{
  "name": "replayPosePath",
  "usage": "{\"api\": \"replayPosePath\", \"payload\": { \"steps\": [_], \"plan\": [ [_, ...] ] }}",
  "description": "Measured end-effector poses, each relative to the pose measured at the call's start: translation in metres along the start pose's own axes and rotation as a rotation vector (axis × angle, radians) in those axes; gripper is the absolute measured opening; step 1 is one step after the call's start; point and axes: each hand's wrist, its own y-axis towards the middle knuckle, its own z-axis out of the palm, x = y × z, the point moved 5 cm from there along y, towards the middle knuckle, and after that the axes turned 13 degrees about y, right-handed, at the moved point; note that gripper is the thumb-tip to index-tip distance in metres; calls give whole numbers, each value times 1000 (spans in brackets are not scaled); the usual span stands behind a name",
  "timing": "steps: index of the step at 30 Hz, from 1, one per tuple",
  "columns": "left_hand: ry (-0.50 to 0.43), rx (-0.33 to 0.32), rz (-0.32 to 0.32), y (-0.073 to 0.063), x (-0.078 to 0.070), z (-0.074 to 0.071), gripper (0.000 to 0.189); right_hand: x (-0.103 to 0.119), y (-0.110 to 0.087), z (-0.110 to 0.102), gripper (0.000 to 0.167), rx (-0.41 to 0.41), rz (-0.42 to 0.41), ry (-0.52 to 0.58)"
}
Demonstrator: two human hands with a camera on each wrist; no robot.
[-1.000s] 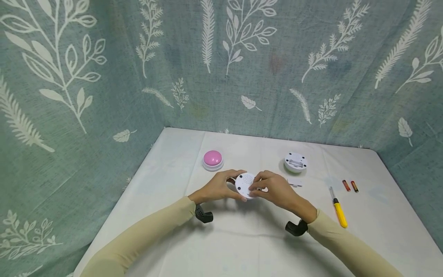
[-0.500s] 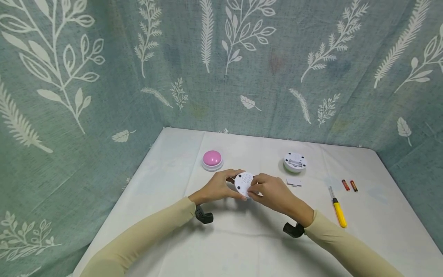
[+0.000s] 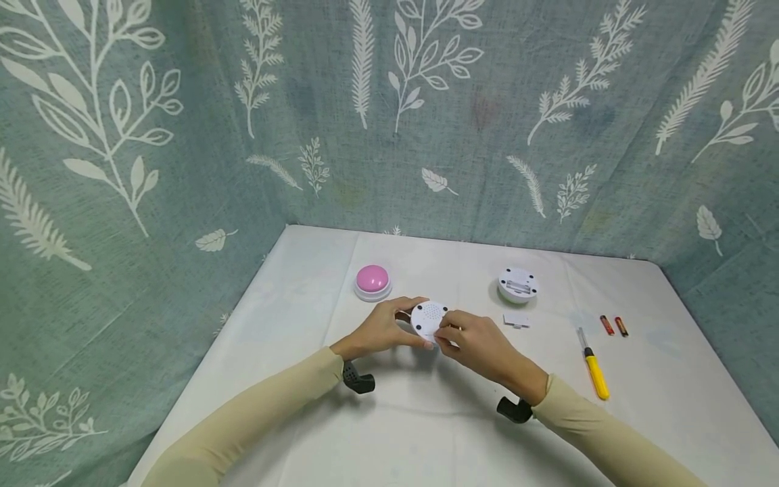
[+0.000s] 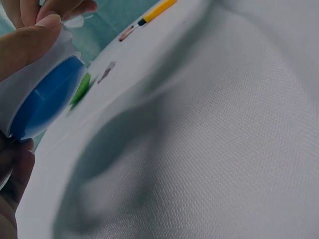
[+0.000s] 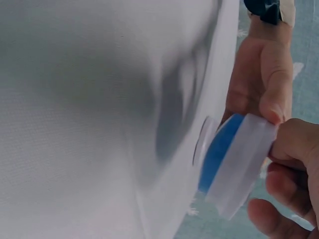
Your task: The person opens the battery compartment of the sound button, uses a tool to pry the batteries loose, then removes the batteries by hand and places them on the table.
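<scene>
My left hand grips a round push-button by its rim, its white underside with speaker holes and dark feet turned up. In the left wrist view the button's blue dome points down toward the table. My right hand has its thumb and fingertips bent together over the near edge of the base. A small whitish piece, like a battery cover, shows beside those fingertips in the left wrist view; the fingers mostly hide it. Thumb and forefinger meet right at the white base in the right wrist view.
A pink push-button sits upright behind my left hand. Another button, green underneath, lies upside down with its battery slot uncovered. Near it are a white battery cover, a yellow screwdriver and two batteries. A patterned curtain stands behind.
My right hand has shifted slightly left and down over the button's base, with its fingers drawn closer together. The cover on the table shows more fully. My left hand keeps its grip.
</scene>
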Motion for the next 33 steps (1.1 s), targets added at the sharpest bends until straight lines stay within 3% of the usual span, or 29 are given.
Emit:
{"api": "replayPosePath", "payload": {
  "steps": [11, 22, 33],
  "plan": [
    [-48, 4, -35, 0, 2, 0, 87, -1, -2, 2, 3, -34, -37, 10],
    [-45, 11, -22, 0, 4, -2, 93, -1, 0, -2, 9, -61, -16, 49],
    [-31, 13, -23, -1, 4, -2, 94, -2, -5, 1, 15, -70, -56, 43]
  ]
}}
